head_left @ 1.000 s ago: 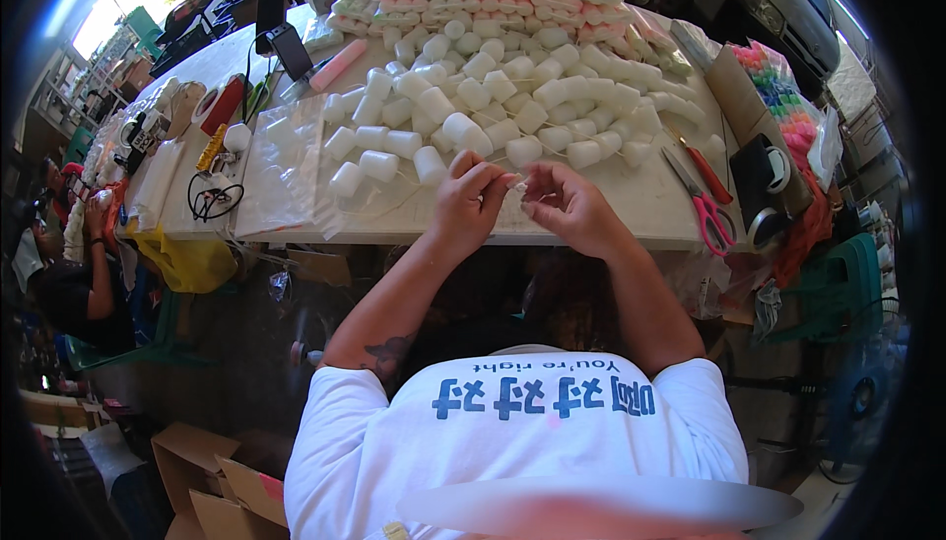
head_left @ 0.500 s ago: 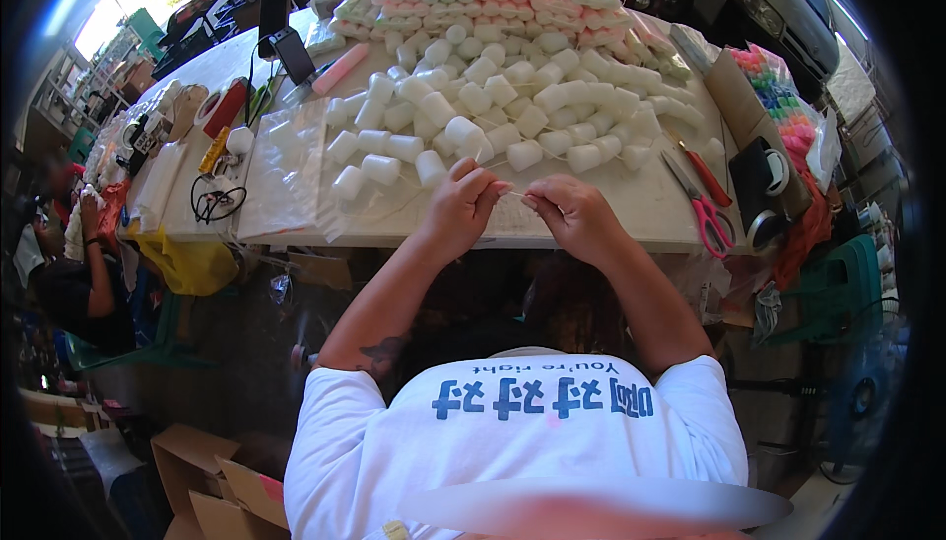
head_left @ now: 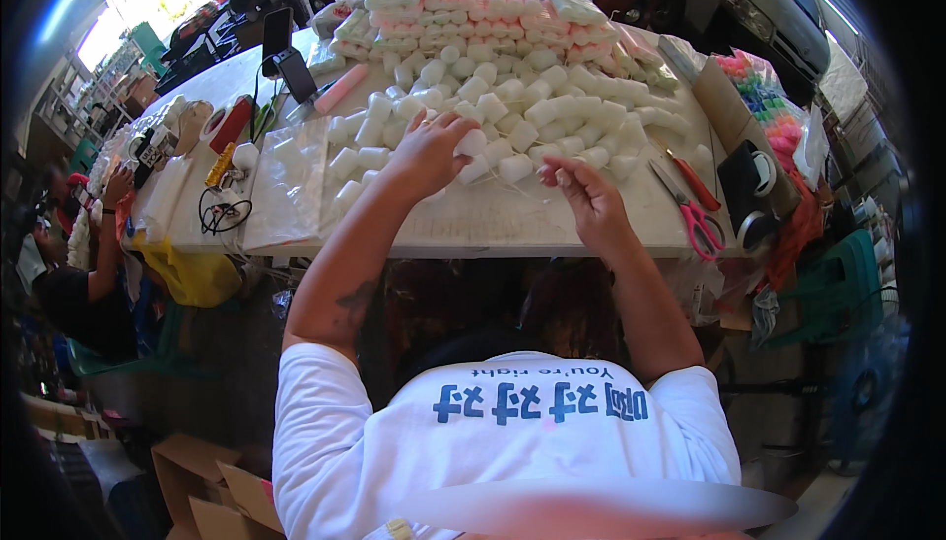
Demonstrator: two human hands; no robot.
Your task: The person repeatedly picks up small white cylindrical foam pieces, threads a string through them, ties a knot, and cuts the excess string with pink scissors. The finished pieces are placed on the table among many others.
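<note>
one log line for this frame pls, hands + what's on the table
left hand: on white foam block in pile | right hand: pinching thin thread, nothing else | pink-handled scissors at right of table

2 hands (head_left: 434,151) (head_left: 589,200), 1 pr scissors (head_left: 690,207), dozens of white foam blocks (head_left: 512,106).

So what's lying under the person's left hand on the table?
The left hand rests on the heap of small white blocks, fingers on one block. What lies directly beneath the palm is covered.
</note>
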